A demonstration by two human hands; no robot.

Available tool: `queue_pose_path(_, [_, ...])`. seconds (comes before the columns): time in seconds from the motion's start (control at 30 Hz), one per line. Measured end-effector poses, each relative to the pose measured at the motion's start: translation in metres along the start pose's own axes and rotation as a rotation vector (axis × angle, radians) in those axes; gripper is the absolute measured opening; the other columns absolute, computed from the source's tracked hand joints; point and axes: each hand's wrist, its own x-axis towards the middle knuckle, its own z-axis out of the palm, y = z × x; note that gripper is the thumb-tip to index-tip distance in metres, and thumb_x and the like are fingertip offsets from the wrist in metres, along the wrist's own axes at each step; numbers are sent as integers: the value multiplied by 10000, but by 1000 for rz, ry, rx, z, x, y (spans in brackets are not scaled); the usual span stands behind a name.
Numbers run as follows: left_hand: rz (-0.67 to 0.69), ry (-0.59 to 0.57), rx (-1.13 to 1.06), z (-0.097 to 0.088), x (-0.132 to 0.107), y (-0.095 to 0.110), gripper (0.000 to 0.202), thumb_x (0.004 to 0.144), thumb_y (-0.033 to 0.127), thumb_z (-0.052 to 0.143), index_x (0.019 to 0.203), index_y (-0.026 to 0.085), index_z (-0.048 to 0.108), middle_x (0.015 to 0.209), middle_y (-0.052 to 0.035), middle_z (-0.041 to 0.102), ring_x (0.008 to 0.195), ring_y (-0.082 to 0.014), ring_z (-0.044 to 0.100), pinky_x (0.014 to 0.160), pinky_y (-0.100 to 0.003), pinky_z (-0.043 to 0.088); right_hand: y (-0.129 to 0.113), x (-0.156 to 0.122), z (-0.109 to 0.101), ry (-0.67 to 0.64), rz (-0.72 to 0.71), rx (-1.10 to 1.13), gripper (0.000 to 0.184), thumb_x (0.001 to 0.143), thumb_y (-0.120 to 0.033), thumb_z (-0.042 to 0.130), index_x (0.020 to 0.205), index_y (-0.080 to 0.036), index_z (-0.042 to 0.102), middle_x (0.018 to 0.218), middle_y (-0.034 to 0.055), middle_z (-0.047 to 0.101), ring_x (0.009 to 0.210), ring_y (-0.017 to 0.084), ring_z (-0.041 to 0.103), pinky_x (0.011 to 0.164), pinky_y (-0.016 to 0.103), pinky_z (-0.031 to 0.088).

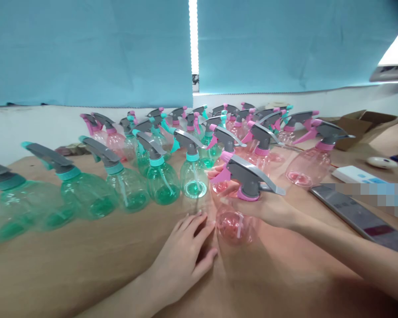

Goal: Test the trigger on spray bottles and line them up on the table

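My left hand (187, 254) lies palm down on the table, fingers spread, with its fingertips close to the base of a clear pink spray bottle (234, 227). That bottle has a grey trigger head with a pink collar. My right hand (262, 210) reaches in from the right and closes around the bottle's neck from behind; the head and collar partly hide the grip. Its fingers show left of the neck, near the pink trigger. Just behind stands another pink spray bottle (262, 152). A green spray bottle (194, 176) stands beyond my left fingertips.
A row of green spray bottles (164, 185) runs to the left, with several more pink and green ones behind. At right lie a phone (358, 216), a white box (354, 174), a white rounded object (381, 163) and an open cardboard box (361, 128). Blue curtains (86, 53) hang behind.
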Motion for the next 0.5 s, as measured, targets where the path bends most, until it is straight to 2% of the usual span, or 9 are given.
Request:
queue_pose_path(0.3, [-1,0,-17,-1,0,-1,417,920,276,534,1322,169,504,1386,-135,493,1267,-314,442,1027,-527,386,-2,0,2,38,-20,27,118,671,-277,602,783,-247,624,903,19,688,890,216,664,776,334,561])
queue_pose_path(0.5, [-9,15,-31,-1,-1,0,399,925,280,518,1313,185,512,1378,-129,503,1267,-316,447,1023,-529,388,0,0,3,83,-47,-12,122,654,-237,578,771,-241,611,808,13,673,786,213,659,701,347,561])
